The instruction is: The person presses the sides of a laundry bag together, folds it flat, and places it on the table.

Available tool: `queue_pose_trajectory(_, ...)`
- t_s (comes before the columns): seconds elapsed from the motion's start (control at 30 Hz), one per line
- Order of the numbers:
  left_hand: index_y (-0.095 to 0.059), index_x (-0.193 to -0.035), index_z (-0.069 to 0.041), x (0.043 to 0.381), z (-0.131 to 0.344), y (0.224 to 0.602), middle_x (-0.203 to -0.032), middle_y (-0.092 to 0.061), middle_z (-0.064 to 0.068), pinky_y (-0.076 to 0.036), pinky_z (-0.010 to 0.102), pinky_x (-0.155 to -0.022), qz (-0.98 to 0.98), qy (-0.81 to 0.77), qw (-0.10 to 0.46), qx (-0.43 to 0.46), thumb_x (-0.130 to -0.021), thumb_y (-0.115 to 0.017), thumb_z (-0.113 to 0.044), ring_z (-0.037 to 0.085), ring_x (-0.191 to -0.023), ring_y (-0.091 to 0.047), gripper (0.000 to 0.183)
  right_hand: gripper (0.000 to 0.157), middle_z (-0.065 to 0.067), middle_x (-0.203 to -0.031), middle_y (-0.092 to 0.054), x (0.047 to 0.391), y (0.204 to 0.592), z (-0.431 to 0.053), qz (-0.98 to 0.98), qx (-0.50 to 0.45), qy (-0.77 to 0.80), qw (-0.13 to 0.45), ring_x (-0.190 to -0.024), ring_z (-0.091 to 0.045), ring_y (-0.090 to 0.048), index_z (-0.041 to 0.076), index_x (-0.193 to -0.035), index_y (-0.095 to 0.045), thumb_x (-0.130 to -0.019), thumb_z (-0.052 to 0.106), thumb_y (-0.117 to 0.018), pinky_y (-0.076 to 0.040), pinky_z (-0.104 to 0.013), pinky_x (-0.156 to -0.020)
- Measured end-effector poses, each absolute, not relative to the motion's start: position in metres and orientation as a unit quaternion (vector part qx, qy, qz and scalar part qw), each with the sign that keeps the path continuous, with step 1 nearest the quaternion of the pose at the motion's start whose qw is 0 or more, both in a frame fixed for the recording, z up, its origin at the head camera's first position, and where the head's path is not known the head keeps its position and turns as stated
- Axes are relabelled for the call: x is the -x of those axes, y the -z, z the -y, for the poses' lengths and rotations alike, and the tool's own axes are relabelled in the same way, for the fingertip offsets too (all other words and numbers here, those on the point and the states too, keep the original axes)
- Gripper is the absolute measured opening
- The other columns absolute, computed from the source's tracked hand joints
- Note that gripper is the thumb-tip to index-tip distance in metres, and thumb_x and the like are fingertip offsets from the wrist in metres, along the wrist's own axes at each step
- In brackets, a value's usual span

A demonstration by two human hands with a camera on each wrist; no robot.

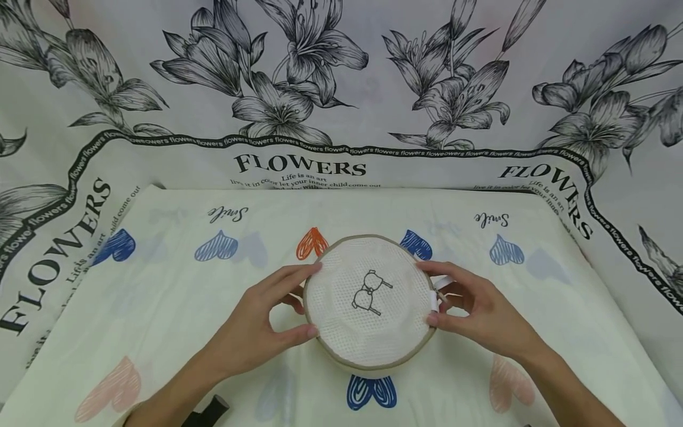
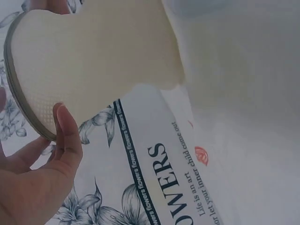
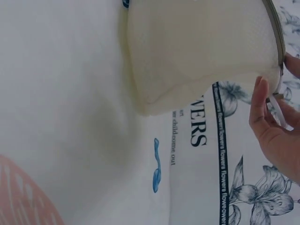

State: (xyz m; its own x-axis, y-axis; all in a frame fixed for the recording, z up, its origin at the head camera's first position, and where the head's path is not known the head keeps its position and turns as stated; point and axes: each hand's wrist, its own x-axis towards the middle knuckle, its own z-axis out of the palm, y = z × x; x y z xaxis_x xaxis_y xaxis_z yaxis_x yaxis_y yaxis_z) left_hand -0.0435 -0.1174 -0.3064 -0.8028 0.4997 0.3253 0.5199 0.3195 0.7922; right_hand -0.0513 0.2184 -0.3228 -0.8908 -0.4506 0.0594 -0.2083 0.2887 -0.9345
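An embroidery hoop (image 1: 340, 361) with white cloth stretched in it is held up over the table, its face toward the head camera. Black outline stitching (image 1: 368, 292), shaped like a pair of glasses, marks the middle of the cloth. My left hand (image 1: 265, 311) grips the hoop's left rim, thumb in front and fingers spread along the edge. On the opposite side my right hand (image 1: 477, 311) pinches the rim beside the screw and a white tag (image 1: 434, 300). Loose cloth (image 2: 131, 47) hangs behind the hoop in the left wrist view.
A pale tablecloth (image 1: 176, 332) printed with hearts covers the table. Behind it rises a white cloth (image 1: 373, 118) with black flower drawings and lettering. Near my left forearm lies a black object (image 1: 208, 412), partly cut off by the frame's lower edge.
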Motion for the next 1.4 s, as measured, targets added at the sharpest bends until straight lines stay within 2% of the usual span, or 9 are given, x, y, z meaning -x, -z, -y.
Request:
queue_pose_trajectory(0.13,-0.043,-0.136,-0.018,0.049,0.116,0.319,-0.124,-0.049,-0.005,-0.052,0.027,-0.072,0.811,0.503,0.005,0.300,-0.074,-0.076,-0.022,0.009,-0.081,-0.058,0.069,0.072,0.001,-0.129,-0.046,0.049,0.326,-0.217,-0.803,0.183,0.553,0.127,-0.087,-0.022,-0.060,0.025,-0.136,-0.041,-0.074,0.015,-0.075,-0.053,-0.032,-0.071)
queue_pose_trajectory(0.33,-0.043,-0.136,-0.024,0.056,0.116,0.332,-0.121,-0.050,-0.008,-0.052,0.024,-0.065,0.812,0.512,-0.025,0.279,-0.075,-0.074,-0.029,0.009,-0.075,-0.057,0.069,0.076,0.004,-0.122,-0.048,0.048,0.326,-0.216,-0.830,0.137,0.521,0.146,-0.084,-0.021,-0.061,0.035,-0.135,-0.039,-0.071,0.025,-0.079,-0.053,-0.032,-0.063)
queue_pose_trajectory(0.43,-0.042,-0.136,-0.026,0.057,0.115,0.332,-0.111,-0.053,-0.007,-0.051,0.024,-0.060,0.814,0.518,-0.039,0.258,-0.073,-0.075,-0.030,0.009,-0.072,-0.059,0.071,0.079,0.002,-0.122,-0.048,0.048,0.327,-0.216,-0.832,0.138,0.518,0.145,-0.082,-0.021,-0.061,0.035,-0.136,-0.038,-0.070,0.025,-0.079,-0.053,-0.031,-0.063)
queue_pose_trajectory(0.6,-0.047,-0.132,-0.018,0.052,0.111,0.316,-0.102,-0.060,-0.002,-0.050,0.025,-0.050,0.807,0.551,-0.047,0.206,-0.069,-0.079,-0.014,0.014,-0.066,-0.061,0.070,0.089,-0.002,-0.123,-0.046,0.048,0.329,-0.216,-0.825,0.155,0.523,0.148,-0.084,-0.022,-0.060,0.035,-0.139,-0.033,-0.067,0.021,-0.082,-0.054,-0.032,-0.065)
queue_pose_trajectory(0.7,-0.051,-0.128,-0.012,0.050,0.107,0.305,-0.093,-0.063,0.001,-0.051,0.025,-0.055,0.808,0.557,-0.049,0.186,-0.068,-0.079,-0.007,0.016,-0.066,-0.063,0.067,0.093,-0.003,-0.122,-0.047,0.049,0.329,-0.216,-0.823,0.160,0.523,0.155,-0.086,-0.021,-0.060,0.035,-0.140,-0.029,-0.065,0.021,-0.082,-0.054,-0.032,-0.066)
queue_pose_trajectory(0.77,-0.052,-0.127,-0.013,0.051,0.107,0.306,-0.089,-0.063,0.000,-0.051,0.025,-0.058,0.810,0.556,-0.055,0.179,-0.068,-0.079,-0.007,0.016,-0.067,-0.063,0.065,0.094,-0.004,-0.120,-0.048,0.050,0.330,-0.216,-0.820,0.163,0.523,0.163,-0.085,-0.021,-0.061,0.035,-0.141,-0.028,-0.066,0.021,-0.082,-0.054,-0.032,-0.066)
queue_pose_trajectory(1.03,-0.044,-0.134,-0.016,0.053,0.103,0.312,-0.126,-0.047,-0.001,-0.054,0.029,-0.066,0.797,0.563,-0.119,0.186,-0.070,-0.076,-0.002,0.019,-0.084,-0.060,0.073,0.089,-0.008,-0.113,-0.051,0.048,0.339,-0.217,-0.814,0.164,0.530,0.174,-0.088,-0.020,-0.061,0.032,-0.142,-0.026,-0.071,0.022,-0.079,-0.054,-0.032,-0.070)
queue_pose_trajectory(1.27,-0.043,-0.135,-0.022,0.056,0.100,0.317,-0.129,-0.043,-0.004,-0.054,0.029,-0.067,0.782,0.580,-0.173,0.145,-0.071,-0.075,0.001,0.021,-0.087,-0.060,0.076,0.074,-0.007,-0.107,-0.050,0.050,0.347,-0.216,-0.825,0.144,0.521,0.163,-0.079,-0.018,-0.063,0.033,-0.140,-0.031,-0.078,0.027,-0.072,-0.055,-0.031,-0.064)
queue_pose_trajectory(1.4,-0.044,-0.134,-0.021,0.057,0.099,0.317,-0.128,-0.044,-0.002,-0.054,0.031,-0.067,0.773,0.592,-0.181,0.135,-0.071,-0.075,0.000,0.023,-0.090,-0.059,0.074,0.056,-0.007,-0.105,-0.051,0.051,0.347,-0.218,-0.825,0.139,0.528,0.147,-0.079,-0.019,-0.063,0.030,-0.135,-0.038,-0.085,0.025,-0.064,-0.054,-0.032,-0.065)
